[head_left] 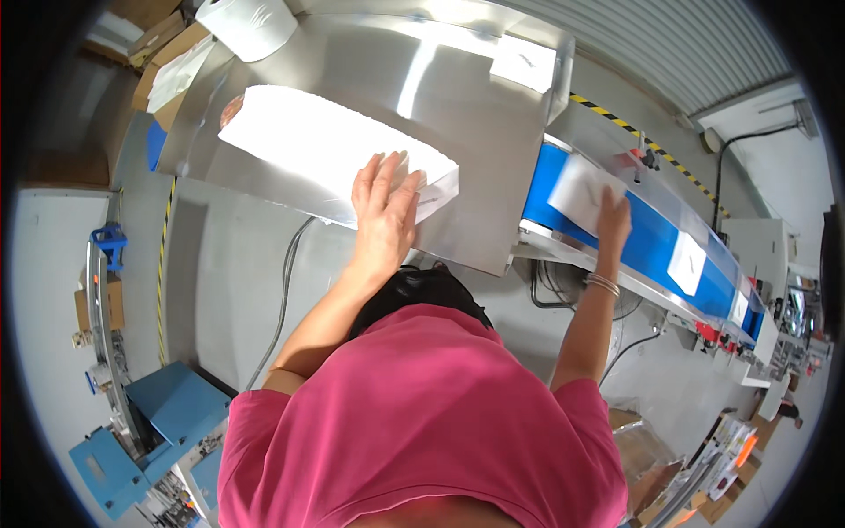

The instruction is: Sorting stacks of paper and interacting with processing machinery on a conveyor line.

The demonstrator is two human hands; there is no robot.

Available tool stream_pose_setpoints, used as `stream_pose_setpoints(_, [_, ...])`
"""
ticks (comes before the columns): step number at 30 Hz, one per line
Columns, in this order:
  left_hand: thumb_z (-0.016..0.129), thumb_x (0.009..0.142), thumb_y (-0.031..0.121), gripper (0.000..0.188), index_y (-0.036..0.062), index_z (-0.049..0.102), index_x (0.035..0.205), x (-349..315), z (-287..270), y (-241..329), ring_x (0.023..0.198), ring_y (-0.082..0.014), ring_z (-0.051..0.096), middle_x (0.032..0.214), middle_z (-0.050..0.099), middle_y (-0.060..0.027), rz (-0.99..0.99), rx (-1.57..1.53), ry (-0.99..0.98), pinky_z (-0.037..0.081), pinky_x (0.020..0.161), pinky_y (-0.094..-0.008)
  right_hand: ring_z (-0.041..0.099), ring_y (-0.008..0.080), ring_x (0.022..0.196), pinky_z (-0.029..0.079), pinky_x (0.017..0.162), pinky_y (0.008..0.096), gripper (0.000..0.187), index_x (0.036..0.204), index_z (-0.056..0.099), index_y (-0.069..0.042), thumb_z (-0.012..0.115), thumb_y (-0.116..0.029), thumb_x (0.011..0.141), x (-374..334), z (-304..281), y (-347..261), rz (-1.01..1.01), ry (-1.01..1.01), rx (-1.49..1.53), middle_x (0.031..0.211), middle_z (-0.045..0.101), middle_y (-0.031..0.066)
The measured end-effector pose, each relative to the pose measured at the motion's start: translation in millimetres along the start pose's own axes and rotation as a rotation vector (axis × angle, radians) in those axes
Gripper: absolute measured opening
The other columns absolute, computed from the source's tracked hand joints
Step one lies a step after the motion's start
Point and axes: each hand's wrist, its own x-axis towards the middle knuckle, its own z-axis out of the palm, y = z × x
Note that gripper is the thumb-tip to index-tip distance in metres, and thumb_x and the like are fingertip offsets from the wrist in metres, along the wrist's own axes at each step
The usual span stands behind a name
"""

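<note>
A long row of white flat paper pieces (326, 145), packed face to face, lies across the steel table. My left hand (385, 202) rests on its right end with the fingers stretched out over the pieces. On the right, my right hand (614, 220) pinches the edge of a single white flat piece (581, 192) over the near end of a blue conveyor belt (647, 233). That piece and the fingertips are smeared by motion. Farther along the belt lie another white piece (687, 262) with a small dark mark and a smaller-looking one (739, 306).
The steel table (480, 158) has a raised rim at the back. A white sheet (524, 63) lies at its far right corner, a white roll (248, 26) at its far left. Cardboard boxes (172, 75) stand on the left. Black cables (289, 282) hang below the table.
</note>
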Motion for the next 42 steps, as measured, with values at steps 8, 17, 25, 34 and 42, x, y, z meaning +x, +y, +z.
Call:
stream_pose_setpoints(8, [0.062,0.07,-0.006,0.032,0.0081,0.066,0.099,-1.6,2.0,-4.8,0.125,-0.0388,0.035,0.128,0.048,-0.0159,0.072,0.008,-0.025,0.026,0.101,-0.0543,0.051,0.0226,0.109,0.044,0.088,0.0337,0.055,0.119,0.052,-0.007,0.076,-0.021,0.072,-62.1,-0.8,-121.6,-0.527,-0.655,0.454,0.118,0.052,0.0109])
stream_pose_setpoints(17, [0.066,0.077,0.012,0.033,0.0086,0.061,0.11,9.2,-5.8,-5.6,0.129,-0.0375,0.031,0.135,0.041,-0.0163,-0.025,0.029,-0.036,0.026,0.103,-0.0478,0.054,0.0111,0.088,0.045,0.08,0.0274,0.034,0.113,0.051,0.002,0.063,-0.017,0.087,-80.9,35.1,-125.6,-0.14,-0.912,0.847,0.099,0.061,0.0059])
stream_pose_setpoints(25, [0.062,0.073,-0.004,0.035,0.0074,0.063,0.107,14.9,-5.4,-6.3,0.119,-0.0364,0.042,0.124,0.051,-0.015,-0.11,-0.019,-0.003,0.035,0.095,-0.0466,0.056,0.0339,0.084,0.045,0.076,0.04,0.057,0.113,0.05,0.004,0.062,-0.043,0.083,0.2,-2.9,0.4,0.043,0.047,0.023,0.095,0.059,0.0218])
stream_pose_setpoints(34, [0.062,0.077,-0.001,0.027,0.0083,0.067,0.102,6.4,1.5,-16.1,0.121,-0.0349,0.042,0.126,0.052,-0.0123,0.026,0.053,0.007,0.035,0.096,-0.0444,0.057,0.0202,0.101,0.046,0.084,0.0312,0.05,0.116,0.053,-0.007,0.076,-0.018,0.072,-66.5,8.1,-148.2,-0.573,-0.664,0.481,0.115,0.058,0.009])
stream_pose_setpoints(42, [0.062,0.076,0.001,0.028,0.0085,0.066,0.103,18.0,-16.7,-5.1,0.127,-0.0377,0.034,0.13,0.048,-0.0131,0.035,0.064,-0.064,0.027,0.101,-0.0505,0.053,0.0124,0.098,0.045,0.08,0.0268,0.046,0.117,0.051,-0.005,0.072,-0.015,0.077,-79.7,52.7,-177.3,-0.859,-0.963,0.535,0.107,0.057,0.0052])
